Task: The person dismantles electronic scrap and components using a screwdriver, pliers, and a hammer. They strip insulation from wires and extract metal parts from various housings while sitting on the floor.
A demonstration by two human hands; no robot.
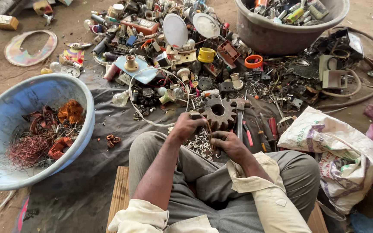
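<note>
My left hand (187,126) and my right hand (229,144) meet between my knees, both closed around a small dark part (207,129) that I cannot make out. Just below them lies a heap of small pale metal pieces (200,143). A rusty toothed gear (217,113) rests on the dark sheet right beyond my fingers, and a hammer (240,116) lies beside it with its handle pointing toward me.
A blue basin (5,108) at the left holds copper wire coils. A grey tub (277,34) of scrap stands at the far right. Mixed electrical scrap (173,47) covers the sheet ahead. A white sack (346,151) sits by my right knee.
</note>
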